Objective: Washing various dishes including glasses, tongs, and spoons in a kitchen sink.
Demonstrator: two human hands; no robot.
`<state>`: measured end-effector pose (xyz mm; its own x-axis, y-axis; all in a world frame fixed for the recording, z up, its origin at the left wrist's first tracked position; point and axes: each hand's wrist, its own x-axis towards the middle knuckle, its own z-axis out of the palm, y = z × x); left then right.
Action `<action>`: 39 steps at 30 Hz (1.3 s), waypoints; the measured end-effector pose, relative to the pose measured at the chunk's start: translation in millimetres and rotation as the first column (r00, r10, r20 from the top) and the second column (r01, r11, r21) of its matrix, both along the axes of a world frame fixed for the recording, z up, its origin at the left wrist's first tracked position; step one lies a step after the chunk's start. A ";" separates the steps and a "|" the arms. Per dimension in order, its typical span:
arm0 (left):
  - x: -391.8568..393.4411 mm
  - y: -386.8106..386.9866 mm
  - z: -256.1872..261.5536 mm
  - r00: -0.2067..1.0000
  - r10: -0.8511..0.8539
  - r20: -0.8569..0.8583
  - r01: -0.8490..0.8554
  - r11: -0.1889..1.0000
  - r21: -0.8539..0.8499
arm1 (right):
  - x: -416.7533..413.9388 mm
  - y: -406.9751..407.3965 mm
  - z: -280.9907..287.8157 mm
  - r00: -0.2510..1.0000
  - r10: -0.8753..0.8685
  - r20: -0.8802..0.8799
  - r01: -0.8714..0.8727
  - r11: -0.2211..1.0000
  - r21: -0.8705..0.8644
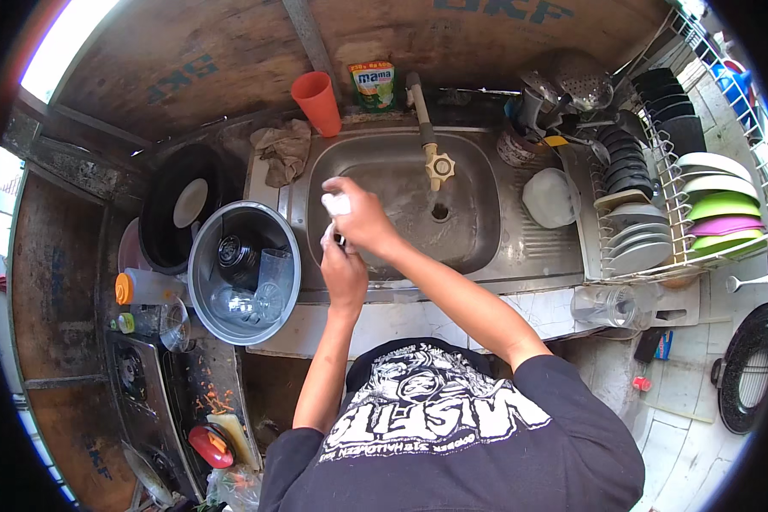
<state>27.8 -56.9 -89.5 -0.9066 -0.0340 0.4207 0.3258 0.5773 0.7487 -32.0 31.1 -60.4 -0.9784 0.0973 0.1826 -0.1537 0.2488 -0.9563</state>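
Over the left part of the steel sink (403, 246), my two hands are close together. My right hand (365, 217) is curled around a white foamy thing (338, 205), perhaps a sponge covered in lather. Just below it, my left hand (345, 275) points upward with its fingertips near the right hand. White foam clings to the left fingertips. Something small and dark shows between the hands, too hidden to name. To their left stands a grey basin (198, 301) holding a dark ribbed glass vessel (235, 253), a clear tumbler (274, 265) and other clear glassware (233, 302).
A tap (440, 168) reaches over the sink. Behind are a red plastic cup (317, 105), a detergent pouch (372, 86) and a rag (285, 153). At right stand a utensil holder (518, 147), a dish rack (665, 179) with plates, and glass jars (608, 307). A stove (141, 377) lies lower left.
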 end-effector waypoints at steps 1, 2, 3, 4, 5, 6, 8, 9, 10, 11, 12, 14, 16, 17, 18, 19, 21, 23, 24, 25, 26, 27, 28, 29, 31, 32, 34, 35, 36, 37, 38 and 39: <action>0.2 -0.2 0.2 1.000 -0.003 0.001 0.003 1.000 -0.002 | 0.4 -3.6 1.1 1.000 0.024 -0.004 -0.024 0.999 0.046; 1.0 -1.7 1.7 0.998 -0.042 0.049 0.042 0.999 0.015 | 1.6 -5.7 2.0 1.000 0.029 -0.003 -0.029 0.999 0.028; 0.0 -2.3 4.7 0.992 -0.082 0.097 0.079 0.996 0.035 | 0.5 -6.6 0.7 1.000 0.027 -0.003 -0.027 0.999 0.027; -3.3 -4.5 3.8 0.995 -0.095 0.036 0.095 0.995 0.005 | -1.5 -6.9 -0.4 0.996 -0.016 -0.091 0.016 1.000 0.000; -9.0 -6.6 4.3 0.995 -0.097 0.036 0.097 0.995 0.004 | -3.6 -6.2 -1.3 0.982 -0.061 -0.178 0.056 0.998 -0.030; -12.1 -12.2 3.2 0.985 -0.135 0.111 0.127 0.989 0.073 | -2.7 -6.9 5.5 0.989 -0.097 -0.114 0.089 0.994 -0.067; -12.7 0.2 33.2 0.953 -0.164 0.255 0.135 0.983 0.127 | -14.4 1.6 2.2 0.974 -0.206 -0.097 0.195 0.975 -0.109; -15.2 -1.3 33.3 0.954 -0.164 0.253 0.136 0.983 0.124 | -14.4 -1.5 6.0 0.973 -0.207 -0.099 0.196 0.974 -0.112; -18.5 -4.3 32.0 0.949 -0.169 0.267 0.161 0.986 0.050 | -13.7 -4.3 9.7 0.974 -0.184 -0.136 0.167 0.978 -0.125; -22.4 -7.2 30.9 0.944 -0.174 0.281 0.188 0.982 -0.024 | -13.8 -6.4 13.5 0.971 -0.161 -0.174 0.139 0.981 -0.137; -25.1 -8.6 30.2 0.948 -0.185 0.260 0.187 0.982 0.016 | -15.6 -6.2 13.2 0.975 -0.110 -0.194 0.084 0.987 -0.137; -35.1 -23.4 22.8 0.922 -0.201 0.330 0.184 0.979 0.083 | -9.5 -6.4 13.6 0.954 -0.015 -0.299 0.000 0.999 -0.050; -41.1 -23.7 31.7 0.817 -0.370 0.442 0.089 0.838 0.538 | -3.4 -0.9 8.7 0.903 0.158 -0.401 -0.107 0.983 0.147; -44.9 -27.1 26.9 0.816 -0.371 0.442 0.091 0.839 0.537 | 3.5 0.5 5.1 0.903 0.156 -0.401 -0.105 0.984 0.145; -50.6 -32.9 18.0 0.804 -0.393 0.446 -0.045 0.708 0.705 | 10.8 1.0 0.9 0.855 0.231 -0.465 -0.112 0.956 0.269; -51.8 -32.0 17.0 0.789 -0.423 0.446 -0.180 0.534 0.826 | 18.5 3.3 -6.3 0.803 0.306 -0.511 -0.101 0.915 0.390; -50.1 -32.6 7.1 0.786 -0.483 0.386 -0.157 0.448 0.880 | 23.9 7.2 -18.6 0.824 0.346 -0.449 -0.084 0.858 0.507; -47.9 -44.8 -17.6 0.788 -0.392 0.475 -0.274 0.466 0.841 | 28.8 6.7 -17.6 0.722 0.382 -0.577 0.016 0.825 0.565; -44.3 -37.0 -3.7 0.784 -0.356 0.509 -0.341 0.438 0.832 | 29.0 10.1 -22.5 0.697 0.436 -0.569 0.029 0.776 0.630; -43.5 -36.3 -2.6 0.779 -0.362 0.511 -0.340 0.441 0.830 | 30.6 15.6 -27.4 0.702 0.429 -0.568 0.034 0.777 0.629; -42.1 -36.5 -2.8 0.757 -0.384 0.528 -0.370 0.414 0.832 | 32.8 21.7 -32.4 0.669 0.472 -0.574 0.056 0.738 0.672; -41.4 -36.3 -2.7 0.739 -0.403 0.540 -0.400 0.382 0.833 | 32.8 25.4 -34.1 0.629 0.521 -0.577 0.078 0.696 0.714; -43.3 -41.2 -13.1 0.706 -0.413 0.576 -0.396 0.445 0.803 | 32.5 23.3 -33.8 0.655 0.512 -0.557 0.057 0.701 0.711; -42.1 -43.2 -24.6 0.708 -0.410 0.575 -0.397 0.443 0.804 | 30.9 19.9 -33.5 0.652 0.514 -0.557 0.055 0.701 0.711; -35.1 -36.4 -25.6 0.702 -0.458 0.546 -0.433 0.334 0.837 | 28.5 10.8 -30.0 0.697 0.430 -0.574 0.165 0.682 0.712; -31.3 -32.0 -26.4 0.701 -0.468 0.538 -0.459 0.281 0.843 | 27.4 2.6 -32.3 0.712 0.415 -0.566 0.160 0.689 0.707; -26.0 -31.4 -18.0 0.690 -0.509 0.514 -0.480 0.208 0.852 | 25.9 -4.4 -32.6 0.684 0.450 -0.575 0.152 0.683 0.715; -23.6 -31.3 -14.0 0.683 -0.548 0.483 -0.499 0.133 0.856 | 26.1 -5.9 -33.0 0.651 0.485 -0.584 0.146 0.675 0.723; -21.6 -29.7 -7.4 0.714 -0.487 0.502 -0.519 0.113 0.848 | 24.8 -3.9 -39.7 0.656 0.503 -0.563 0.092 0.686 0.721; -22.4 -46.8 -32.5 0.721 -0.475 0.504 -0.519 0.111 0.847 | 25.1 -2.8 -42.3 0.649 0.509 -0.566 0.083 0.691 0.718; -21.5 -77.8 -75.1 0.707 -0.663 0.246 -0.350 -0.026 0.937 | 26.4 -1.8 -41.0 0.652 0.502 -0.569 0.081 0.699 0.710; -20.7 -95.2 -99.3 0.611 -0.791 -0.039 -0.190 -0.195 0.962 | 23.7 5.0 -43.4 0.661 0.490 -0.568 0.084 0.703 0.706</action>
